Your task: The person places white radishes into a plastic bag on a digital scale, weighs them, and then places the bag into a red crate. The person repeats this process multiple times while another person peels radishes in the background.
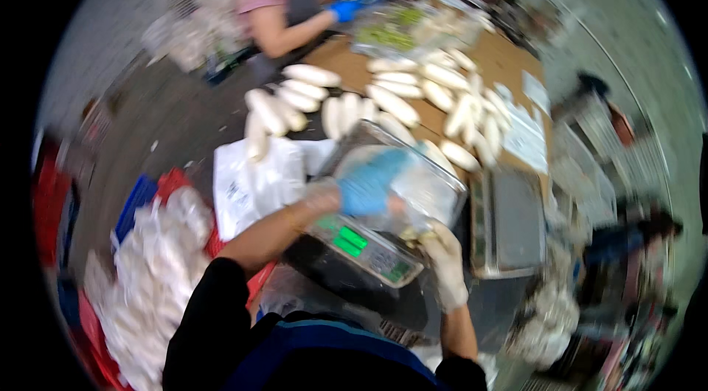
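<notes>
A clear plastic bag [423,192] with pale contents lies across the metal pan [457,192] of a digital weighing scale, whose green display [349,240] is lit. My left hand [370,186], in a blue glove, reaches over the bag from the left; blur hides whether its fingers grip it. At the lower right end of the bag, my right hand [442,247] in a whitish glove pinches the gathered plastic, with something small and yellowish at the fingers. White plastic bags [257,178] with printing lie left of the scale. Beyond the pan are several long white radishes [392,105].
A second scale [517,222] stands to the right. A heap of filled white bags [157,280] fills the lower left beside red and blue crates. Across the cardboard-covered table [345,62], a co-worker's blue-gloved hands [348,6] hold a white vegetable near bagged greens [387,34].
</notes>
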Tool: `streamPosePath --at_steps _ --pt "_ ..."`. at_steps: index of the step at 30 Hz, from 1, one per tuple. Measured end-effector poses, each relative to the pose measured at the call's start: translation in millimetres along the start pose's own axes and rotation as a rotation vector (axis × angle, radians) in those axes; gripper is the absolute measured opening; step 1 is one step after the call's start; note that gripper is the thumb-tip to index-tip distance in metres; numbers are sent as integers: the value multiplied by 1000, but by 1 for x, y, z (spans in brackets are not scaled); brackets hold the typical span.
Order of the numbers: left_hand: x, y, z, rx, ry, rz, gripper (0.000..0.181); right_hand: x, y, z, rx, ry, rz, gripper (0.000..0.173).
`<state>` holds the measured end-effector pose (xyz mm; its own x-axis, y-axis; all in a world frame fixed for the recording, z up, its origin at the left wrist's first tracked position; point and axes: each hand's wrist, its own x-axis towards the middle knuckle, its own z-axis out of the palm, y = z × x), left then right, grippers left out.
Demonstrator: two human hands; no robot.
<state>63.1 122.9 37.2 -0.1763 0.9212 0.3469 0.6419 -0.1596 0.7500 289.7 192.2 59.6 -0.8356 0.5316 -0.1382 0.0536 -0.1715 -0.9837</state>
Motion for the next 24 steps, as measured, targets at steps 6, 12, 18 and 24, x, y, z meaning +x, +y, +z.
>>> streamPosePath --at_steps 6,12,18,24 --pt "0 3 34 225 225 -43 23 -1 -18 36 148 -85 -311 48" --pt "-97 62 -30 114 632 -71 26 -7 -49 73 49 -290 -457 58" --pt "-305 56 -60 -121 879 -754 36 4 -18 176 57 -445 -248 57" --pt "-529 91 -70 -91 1607 -1209 31 -10 25 278 -171 -731 62 35"
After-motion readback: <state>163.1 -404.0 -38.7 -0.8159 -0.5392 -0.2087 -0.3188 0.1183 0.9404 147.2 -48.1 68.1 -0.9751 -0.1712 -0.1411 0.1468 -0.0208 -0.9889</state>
